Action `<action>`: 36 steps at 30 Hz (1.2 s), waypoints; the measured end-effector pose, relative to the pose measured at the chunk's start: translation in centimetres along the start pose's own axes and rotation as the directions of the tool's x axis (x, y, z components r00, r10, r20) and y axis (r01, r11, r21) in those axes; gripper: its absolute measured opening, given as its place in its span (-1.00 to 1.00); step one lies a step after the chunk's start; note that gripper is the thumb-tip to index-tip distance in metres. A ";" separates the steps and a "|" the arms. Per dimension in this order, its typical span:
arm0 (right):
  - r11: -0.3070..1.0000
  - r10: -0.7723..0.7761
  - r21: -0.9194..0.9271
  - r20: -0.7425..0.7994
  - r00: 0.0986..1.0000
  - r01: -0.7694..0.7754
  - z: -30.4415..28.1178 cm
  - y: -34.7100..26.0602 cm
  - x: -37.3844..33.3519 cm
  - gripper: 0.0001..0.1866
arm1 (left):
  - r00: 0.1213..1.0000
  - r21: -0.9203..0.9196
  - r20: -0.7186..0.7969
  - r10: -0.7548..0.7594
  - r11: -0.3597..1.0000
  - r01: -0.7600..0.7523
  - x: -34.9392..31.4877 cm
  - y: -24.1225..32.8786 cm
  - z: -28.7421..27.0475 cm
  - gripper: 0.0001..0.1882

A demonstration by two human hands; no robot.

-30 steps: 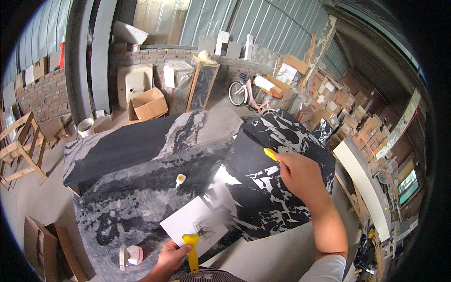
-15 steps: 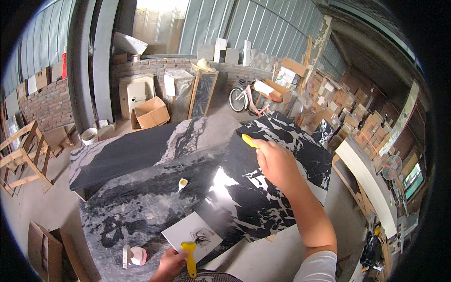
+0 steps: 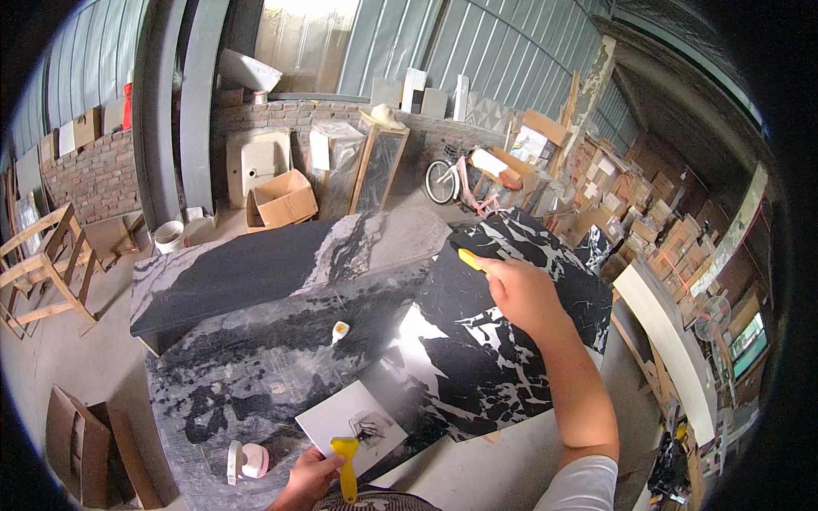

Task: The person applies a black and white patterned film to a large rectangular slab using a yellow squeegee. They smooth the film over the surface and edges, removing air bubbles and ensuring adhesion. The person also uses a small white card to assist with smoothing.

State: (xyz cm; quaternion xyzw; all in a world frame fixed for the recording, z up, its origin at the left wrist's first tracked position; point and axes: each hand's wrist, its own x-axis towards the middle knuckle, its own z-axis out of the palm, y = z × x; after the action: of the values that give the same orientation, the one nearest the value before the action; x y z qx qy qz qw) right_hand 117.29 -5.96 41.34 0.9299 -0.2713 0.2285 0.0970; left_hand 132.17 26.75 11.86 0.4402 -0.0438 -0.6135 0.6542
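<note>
My right hand (image 3: 527, 294) grips a yellow scraper (image 3: 470, 260) against the upper left part of a black slab with white veins (image 3: 503, 349). Its blade is hard to make out. Down at the lower edge, my left hand (image 3: 313, 477) holds a white square board (image 3: 328, 417) bearing a dark smear of paste, together with a yellow putty knife (image 3: 348, 473) whose wide end lies over the board. Beside that hand, a white and pink round container (image 3: 255, 461) stands near a pale disc-shaped lid (image 3: 233, 462). A small white bottle (image 3: 340, 330) lies on the worn dark tabletop (image 3: 264, 358).
A second slab, black with grey veining (image 3: 230, 285), runs along the table's far left side. Behind stand a cardboard box (image 3: 284, 203), a white bucket (image 3: 169, 237) and a bicycle (image 3: 443, 181). A wooden frame (image 3: 51, 264) is at left; a long pale panel (image 3: 669, 349) leans at right.
The whole view has shifted slightly. My right hand and its scraper have slid a little to the right on the veined slab. The left hand keeps the board and putty knife in place.
</note>
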 end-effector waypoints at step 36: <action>0.960 0.150 0.199 0.223 0.963 -0.196 -5.1 -6.0 -10.4 -0.67 | 0.993 0.082 -0.113 -0.047 0.995 0.056 1.1 -2.6 -3.5 -0.67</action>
State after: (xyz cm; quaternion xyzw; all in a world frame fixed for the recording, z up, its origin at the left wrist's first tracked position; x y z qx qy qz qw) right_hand 110.92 5.42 40.45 0.9261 -0.3336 0.1674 -0.0551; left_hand 132.58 28.00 7.55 0.5018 -0.0221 -0.6025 0.6203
